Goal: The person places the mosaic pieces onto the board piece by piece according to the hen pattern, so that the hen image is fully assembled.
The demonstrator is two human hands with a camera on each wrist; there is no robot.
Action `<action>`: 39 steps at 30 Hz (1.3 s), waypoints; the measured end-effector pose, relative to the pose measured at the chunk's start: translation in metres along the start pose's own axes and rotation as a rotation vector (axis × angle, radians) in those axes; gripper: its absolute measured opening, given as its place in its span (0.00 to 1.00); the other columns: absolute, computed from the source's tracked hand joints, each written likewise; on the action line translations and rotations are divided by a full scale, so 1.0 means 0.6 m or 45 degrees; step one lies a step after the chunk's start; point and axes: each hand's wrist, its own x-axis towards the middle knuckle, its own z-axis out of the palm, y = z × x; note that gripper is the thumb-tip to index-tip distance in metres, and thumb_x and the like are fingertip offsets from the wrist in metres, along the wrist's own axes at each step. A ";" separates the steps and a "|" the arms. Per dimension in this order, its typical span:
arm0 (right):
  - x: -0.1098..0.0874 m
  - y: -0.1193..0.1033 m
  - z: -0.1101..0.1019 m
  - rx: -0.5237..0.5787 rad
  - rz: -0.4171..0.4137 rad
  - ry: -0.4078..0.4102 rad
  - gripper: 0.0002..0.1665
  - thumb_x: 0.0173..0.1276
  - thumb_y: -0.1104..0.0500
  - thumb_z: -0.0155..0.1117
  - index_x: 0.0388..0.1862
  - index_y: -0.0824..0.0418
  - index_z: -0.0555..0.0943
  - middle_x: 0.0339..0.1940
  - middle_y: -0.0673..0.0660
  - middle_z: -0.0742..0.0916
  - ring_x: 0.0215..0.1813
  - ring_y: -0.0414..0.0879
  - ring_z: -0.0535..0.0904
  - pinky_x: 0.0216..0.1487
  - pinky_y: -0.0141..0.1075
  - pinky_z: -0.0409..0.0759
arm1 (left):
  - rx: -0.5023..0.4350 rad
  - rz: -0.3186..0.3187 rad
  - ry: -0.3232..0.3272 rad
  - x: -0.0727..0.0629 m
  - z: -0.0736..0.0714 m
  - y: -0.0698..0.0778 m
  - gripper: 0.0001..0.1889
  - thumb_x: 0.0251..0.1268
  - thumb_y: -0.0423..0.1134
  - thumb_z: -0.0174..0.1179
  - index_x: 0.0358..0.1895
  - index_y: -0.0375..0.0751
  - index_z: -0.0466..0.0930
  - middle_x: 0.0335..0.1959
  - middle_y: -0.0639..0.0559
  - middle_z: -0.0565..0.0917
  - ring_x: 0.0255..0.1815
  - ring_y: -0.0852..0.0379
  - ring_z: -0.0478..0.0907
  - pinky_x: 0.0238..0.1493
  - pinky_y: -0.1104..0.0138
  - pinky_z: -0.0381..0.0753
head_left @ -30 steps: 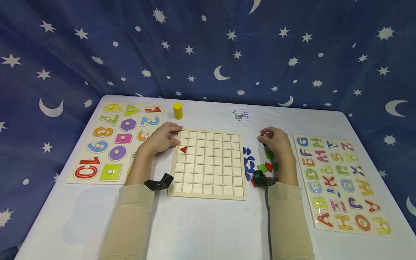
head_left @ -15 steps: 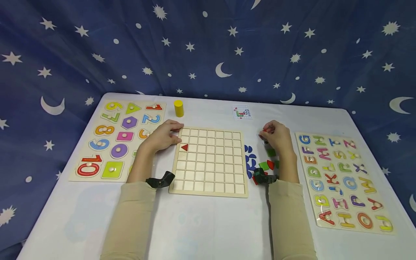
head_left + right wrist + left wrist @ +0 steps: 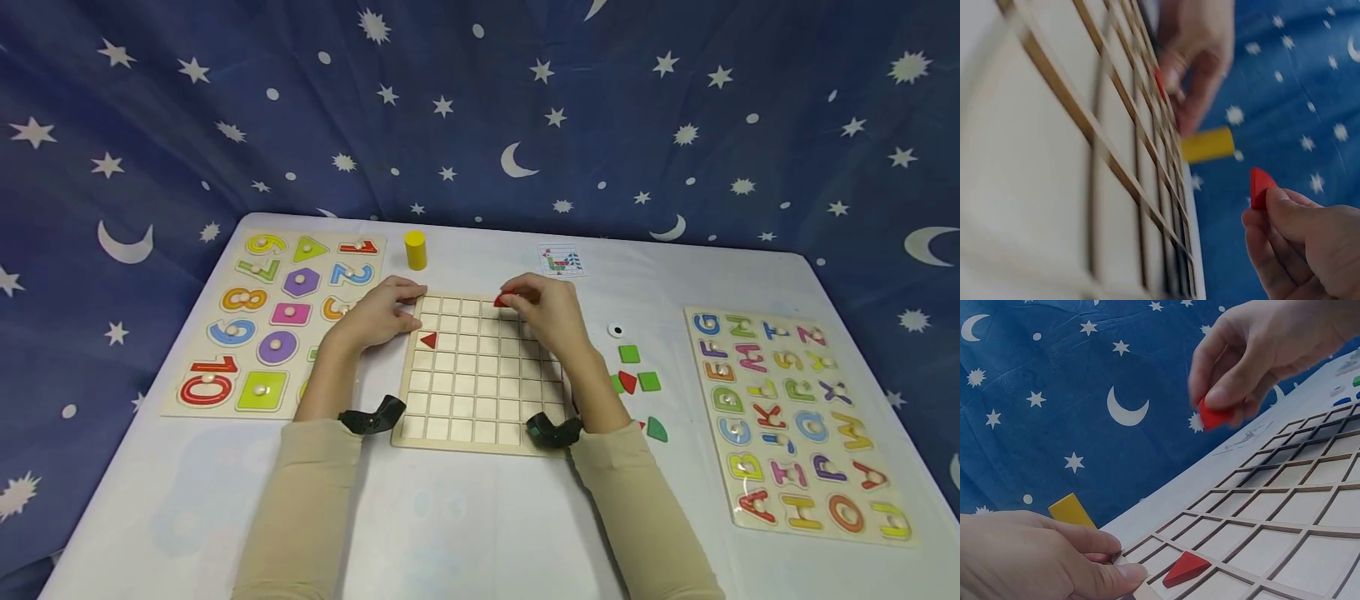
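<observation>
My right hand (image 3: 553, 318) pinches a red quarter-circle piece (image 3: 1261, 187) between thumb and fingers, above the far part of the wooden grid board (image 3: 467, 385). My left hand (image 3: 377, 318) grips the board's far left corner, the thumb along its edge in the left wrist view. A red triangle piece (image 3: 1186, 569) lies in a cell of the leftmost column, close to the left thumb. The other cells that show hold no pieces. My right forearm hides the area right of the board where blue pieces lay.
Right of the board lie green squares (image 3: 628, 354), a red piece (image 3: 627, 382), a green quarter-circle (image 3: 657, 429) and a white eye disc (image 3: 616, 331). A pattern card (image 3: 561, 260) and a yellow cylinder (image 3: 416, 250) stand behind. Number (image 3: 277, 406) and letter puzzle boards (image 3: 780, 417) flank them.
My right hand has lifted the red quarter-circle from the loose pieces and carried it left over the board, uncovering the eye disc. My left hand stays at the board's corner.
</observation>
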 end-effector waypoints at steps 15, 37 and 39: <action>-0.015 -0.024 0.076 -0.001 -0.048 -0.145 0.06 0.63 0.58 0.66 0.39 0.54 0.86 0.39 0.51 0.88 0.44 0.44 0.84 0.49 0.37 0.80 | 0.023 -0.007 0.000 0.004 0.005 0.005 0.30 0.60 0.33 0.63 0.68 0.43 0.68 0.69 0.49 0.64 0.71 0.50 0.60 0.73 0.55 0.56; -0.012 -0.012 0.105 0.134 -0.031 -0.147 0.05 0.62 0.56 0.67 0.37 0.53 0.86 0.35 0.49 0.88 0.34 0.39 0.81 0.39 0.34 0.78 | 0.009 0.001 0.003 -0.001 0.000 0.001 0.30 0.61 0.33 0.62 0.68 0.42 0.67 0.69 0.47 0.64 0.70 0.49 0.61 0.72 0.55 0.57; -0.011 -0.012 0.106 0.157 -0.028 -0.164 0.05 0.62 0.56 0.67 0.37 0.53 0.86 0.35 0.49 0.88 0.35 0.39 0.81 0.40 0.33 0.79 | 0.012 0.002 0.008 0.000 -0.001 0.000 0.30 0.61 0.33 0.63 0.68 0.42 0.68 0.68 0.48 0.64 0.70 0.49 0.62 0.72 0.55 0.58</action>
